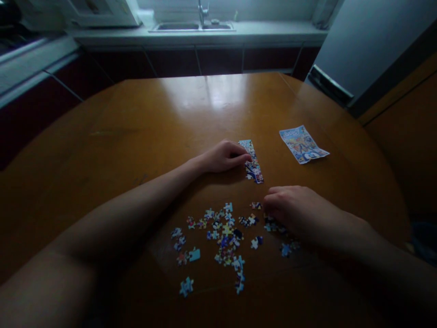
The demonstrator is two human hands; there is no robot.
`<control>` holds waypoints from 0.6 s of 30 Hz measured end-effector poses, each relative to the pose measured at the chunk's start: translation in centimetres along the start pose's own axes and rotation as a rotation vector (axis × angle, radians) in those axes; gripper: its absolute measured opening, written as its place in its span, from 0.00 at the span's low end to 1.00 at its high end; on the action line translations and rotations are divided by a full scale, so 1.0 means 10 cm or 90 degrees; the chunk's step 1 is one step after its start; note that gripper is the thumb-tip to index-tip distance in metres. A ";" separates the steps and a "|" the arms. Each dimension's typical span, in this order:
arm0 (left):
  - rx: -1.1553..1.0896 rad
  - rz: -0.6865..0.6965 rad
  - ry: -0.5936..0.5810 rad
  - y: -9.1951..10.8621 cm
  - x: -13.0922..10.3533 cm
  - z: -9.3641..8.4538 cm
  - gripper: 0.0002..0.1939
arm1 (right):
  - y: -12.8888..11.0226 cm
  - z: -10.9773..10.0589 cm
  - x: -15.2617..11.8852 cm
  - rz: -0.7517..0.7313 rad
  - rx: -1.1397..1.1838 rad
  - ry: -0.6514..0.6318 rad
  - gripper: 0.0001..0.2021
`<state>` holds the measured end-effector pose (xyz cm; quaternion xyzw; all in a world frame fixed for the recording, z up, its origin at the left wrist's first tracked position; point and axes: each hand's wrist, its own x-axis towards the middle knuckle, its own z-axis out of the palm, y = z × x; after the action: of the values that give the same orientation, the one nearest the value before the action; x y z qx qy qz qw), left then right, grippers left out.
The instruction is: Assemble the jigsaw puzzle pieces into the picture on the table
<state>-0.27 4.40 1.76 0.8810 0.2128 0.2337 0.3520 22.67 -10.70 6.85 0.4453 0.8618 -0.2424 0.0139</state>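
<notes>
A narrow joined strip of jigsaw puzzle (254,171) lies near the middle of the wooden table. My left hand (227,156) rests at its left side, fingers curled and fingertips touching the strip. Closer to me, loose puzzle pieces (226,229) are scattered in a wide group. Over the right part of that group is my right hand (285,205), its fingers bent down and closed together above some pieces; what they hold, if anything, is hidden. A creased picture sheet (302,143) with a colourful print lies to the right of the strip.
The rounded wooden table (136,118) fills most of the view. Beyond its far edge are a counter (273,28) with a double sink (177,27) and a tap (202,12). A large grey appliance (368,45) stands at the back right.
</notes>
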 end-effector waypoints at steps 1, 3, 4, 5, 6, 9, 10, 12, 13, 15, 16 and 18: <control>0.000 0.000 0.000 0.00 0.00 0.00 0.19 | 0.00 0.01 0.00 -0.009 0.003 -0.004 0.10; 0.000 0.001 -0.003 0.00 0.00 0.00 0.18 | 0.00 0.04 0.00 -0.024 0.003 -0.001 0.09; 0.002 0.003 -0.005 0.00 0.00 0.00 0.18 | -0.01 0.06 0.00 -0.024 -0.002 0.007 0.09; 0.002 0.006 -0.006 0.00 0.00 0.00 0.18 | -0.02 0.08 -0.01 -0.021 -0.008 0.015 0.09; 0.003 0.008 -0.007 0.00 0.00 -0.01 0.18 | -0.03 0.09 -0.01 -0.016 -0.012 0.023 0.09; 0.000 0.009 -0.003 0.00 0.00 -0.01 0.18 | -0.07 0.11 -0.03 -0.017 -0.012 0.027 0.09; -0.001 0.008 0.000 0.00 0.00 -0.01 0.18 | -0.08 0.12 -0.04 -0.021 -0.010 0.024 0.09; -0.003 0.006 0.001 0.01 0.00 -0.01 0.17 | -0.09 0.14 -0.05 -0.024 -0.009 0.021 0.10; -0.004 0.006 0.001 0.01 0.00 -0.01 0.17 | -0.10 0.15 -0.06 -0.023 -0.012 0.024 0.10; -0.001 0.008 0.001 0.00 0.00 0.00 0.17 | -0.11 0.18 -0.06 -0.018 -0.022 0.034 0.10; 0.003 0.009 0.002 -0.01 0.00 0.00 0.17 | -0.11 0.19 -0.07 -0.018 -0.026 0.040 0.11; 0.014 0.012 0.009 -0.03 0.00 0.01 0.18 | -0.11 0.22 -0.08 -0.026 -0.026 0.047 0.11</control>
<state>-0.32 4.53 1.50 0.8851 0.2091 0.2409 0.3389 21.90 -12.74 5.54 0.4360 0.8755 -0.2080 -0.0140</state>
